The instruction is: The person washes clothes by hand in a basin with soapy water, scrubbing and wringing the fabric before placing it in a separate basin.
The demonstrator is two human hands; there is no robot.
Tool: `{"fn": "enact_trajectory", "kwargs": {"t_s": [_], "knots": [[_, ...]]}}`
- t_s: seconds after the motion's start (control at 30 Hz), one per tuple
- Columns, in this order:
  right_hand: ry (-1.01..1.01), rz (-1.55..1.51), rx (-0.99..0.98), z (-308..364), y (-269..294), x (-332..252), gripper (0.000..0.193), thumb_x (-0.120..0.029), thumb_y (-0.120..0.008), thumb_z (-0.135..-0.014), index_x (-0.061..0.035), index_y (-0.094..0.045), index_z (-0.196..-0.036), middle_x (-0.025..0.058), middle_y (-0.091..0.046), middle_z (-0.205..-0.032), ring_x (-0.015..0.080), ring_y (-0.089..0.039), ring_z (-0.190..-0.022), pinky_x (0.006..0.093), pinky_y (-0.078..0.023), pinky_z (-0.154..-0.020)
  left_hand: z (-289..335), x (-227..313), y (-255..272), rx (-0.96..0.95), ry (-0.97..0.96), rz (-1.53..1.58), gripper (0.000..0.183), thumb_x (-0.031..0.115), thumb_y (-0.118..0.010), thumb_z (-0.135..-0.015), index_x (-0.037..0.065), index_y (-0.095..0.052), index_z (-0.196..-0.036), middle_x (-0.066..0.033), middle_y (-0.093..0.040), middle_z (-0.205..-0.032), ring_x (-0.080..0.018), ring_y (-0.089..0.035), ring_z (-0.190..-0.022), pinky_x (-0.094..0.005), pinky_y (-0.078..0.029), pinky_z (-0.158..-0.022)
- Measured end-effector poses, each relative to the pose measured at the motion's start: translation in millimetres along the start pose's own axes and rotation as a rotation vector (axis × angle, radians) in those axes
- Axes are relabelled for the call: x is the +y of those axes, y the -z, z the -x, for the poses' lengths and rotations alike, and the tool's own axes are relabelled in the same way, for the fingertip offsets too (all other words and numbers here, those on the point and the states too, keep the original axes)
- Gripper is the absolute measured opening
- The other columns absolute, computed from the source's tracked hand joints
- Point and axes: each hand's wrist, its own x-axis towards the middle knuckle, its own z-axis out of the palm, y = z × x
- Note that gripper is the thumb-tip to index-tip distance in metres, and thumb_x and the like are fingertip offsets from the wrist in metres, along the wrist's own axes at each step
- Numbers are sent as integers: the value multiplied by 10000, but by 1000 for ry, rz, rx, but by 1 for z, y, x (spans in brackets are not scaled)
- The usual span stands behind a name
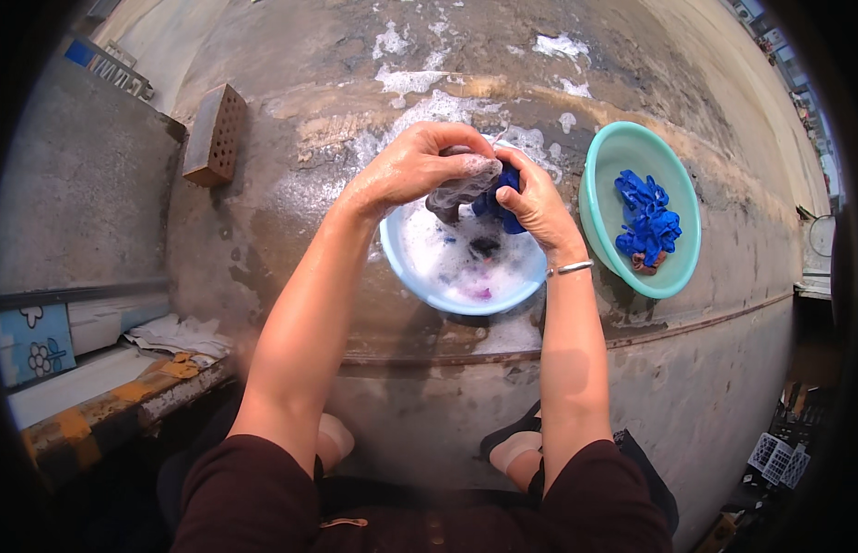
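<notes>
Over a light blue basin (406, 279) of white suds, my two hands are close together. My left hand (418, 166) is closed on a grey-brown soapy cloth (458, 189) covered in foam. Fingers curled, my right hand (542, 210) grips a dark blue cloth (502, 201) right beside it. Whether the two cloths are one piece or separate, I cannot tell. A dark bit of fabric (485, 247) and a small purple patch (482, 294) show among the suds. To the right, a mint green basin (602, 241) holds crumpled blue cloth (646, 217) with a brown piece under it.
A brown perforated brick (214, 135) stands at the left on the wet concrete ground (290, 212). Spilled foam (406, 81) lies beyond the basins. A yellow-and-black painted edge (106, 410) is at lower left. Ahead of my feet runs a step edge (429, 358).
</notes>
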Motion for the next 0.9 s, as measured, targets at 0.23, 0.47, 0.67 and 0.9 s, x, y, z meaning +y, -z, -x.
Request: {"fn": "enact_trajectory", "kwargs": {"t_s": [0.23, 0.47, 0.67, 0.9], "knots": [[-48, 127, 47, -3, 6, -23, 294, -125, -736, -812, -44, -461, -747, -45, -458, -712, 73, -415, -687, 233, -370, -615, 3, -9, 19, -187, 170, -200, 264, 81, -776, -721, 31, -693, -967, -33, -660, -956, -118, -587, -887, -305, -471, -810], [-66, -194, 219, -12, -13, -63, 333, -179, -691, -892, -93, -432, -701, -65, -412, -699, 43, -334, -665, 221, -302, -561, 22, -31, 34, -366, 615, -499, 478, 369, -823, -680, 41, -711, -1009, -113, -711, -915, -214, -644, -879, -332, -474, -828], [-296, 552, 312, 10, 16, 77, 258, -243, -654, -881, -16, -538, -840, 156, -591, -749, 264, -585, -741, 366, -453, -716, -4, -73, -9, 132, 447, -1074, 520, 339, -782, -709, 11, -591, -1066, -187, -651, -1050, -323, -634, -971, -411, -506, -805], [-646, 1113, 19, 1, -36, 106, 254, -187, -519, -855, -15, -645, -995, 242, -678, -926, 411, -660, -893, 497, -499, -810, 2, -144, -78, -102, 460, -1236, 917, 414, -713, -763, 51, -266, -1477, -253, -304, -1484, -435, -264, -1387, -592, -177, -1124]]}}
